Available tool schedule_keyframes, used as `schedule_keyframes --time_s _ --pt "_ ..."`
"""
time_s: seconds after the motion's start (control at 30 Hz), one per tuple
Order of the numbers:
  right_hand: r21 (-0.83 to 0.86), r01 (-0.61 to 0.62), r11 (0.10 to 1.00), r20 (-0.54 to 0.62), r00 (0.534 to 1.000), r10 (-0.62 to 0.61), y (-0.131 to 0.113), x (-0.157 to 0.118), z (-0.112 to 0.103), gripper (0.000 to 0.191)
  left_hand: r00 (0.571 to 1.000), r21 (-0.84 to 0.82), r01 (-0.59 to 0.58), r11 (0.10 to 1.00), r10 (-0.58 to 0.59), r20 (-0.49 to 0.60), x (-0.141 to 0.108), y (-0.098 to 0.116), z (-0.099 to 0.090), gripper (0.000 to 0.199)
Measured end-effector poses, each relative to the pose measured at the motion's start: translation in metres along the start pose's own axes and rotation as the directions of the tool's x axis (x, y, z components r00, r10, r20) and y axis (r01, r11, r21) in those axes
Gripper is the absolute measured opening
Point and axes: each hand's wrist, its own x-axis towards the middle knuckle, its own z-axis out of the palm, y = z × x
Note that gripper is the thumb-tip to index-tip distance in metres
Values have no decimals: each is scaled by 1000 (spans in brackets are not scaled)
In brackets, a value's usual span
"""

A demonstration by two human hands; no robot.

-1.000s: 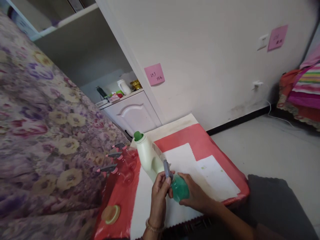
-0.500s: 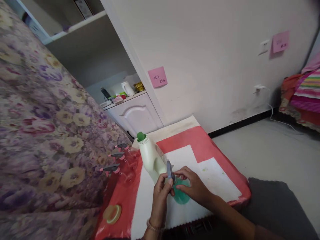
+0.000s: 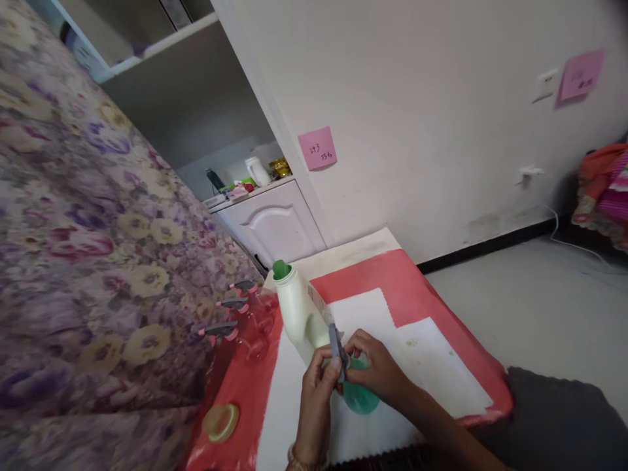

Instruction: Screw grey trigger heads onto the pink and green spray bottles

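Note:
A spray bottle [image 3: 362, 394] with green liquid stands on the white cloth in front of me. My left hand [image 3: 318, 386] is closed around its grey trigger head [image 3: 336, 347], thumb on the near side. At the bottle's neck my right hand [image 3: 375, 366] is closed, thumb and fingers pinching just beneath the head; the collar itself is mostly covered by my fingers. Just behind stands a large pale green jug [image 3: 301, 311], its mouth showing a green spout [image 3: 281, 269]. Whether the head sits fully on the neck I cannot make out.
Several clear spray bottles [image 3: 252, 343] with grey and pink heads line the table's left side. A round cap [image 3: 220, 422] lies on the red tablecloth [image 3: 363, 268], near left. A floral curtain [image 3: 122, 261] hangs on the left. Behind are a cabinet [image 3: 277, 222] and wall.
My right hand's fingers have closed in on the bottle's neck beneath the trigger head. The whole view has shifted slightly; the jug and other bottles stay put on the table.

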Motion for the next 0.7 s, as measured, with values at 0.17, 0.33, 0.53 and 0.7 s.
schedule_keyframes --time_s 0.17,0.33,0.53,0.7 --pt "-28 0 1000 -21 1000 -1 3 1 6 23 999 -2 -45 999 45 -6 1 1 0 27" --pt "-144 2 990 -156 987 -25 10 -4 19 25 996 4 -81 997 81 -26 2 -3 -2 22" --pt "2 42 999 48 998 -42 4 -4 0 32 994 19 -107 994 107 -25 2 -4 -2 21" --pt "57 58 997 34 998 -60 1 -3 1 24 984 85 -144 986 151 -96 -2 -5 3 21"
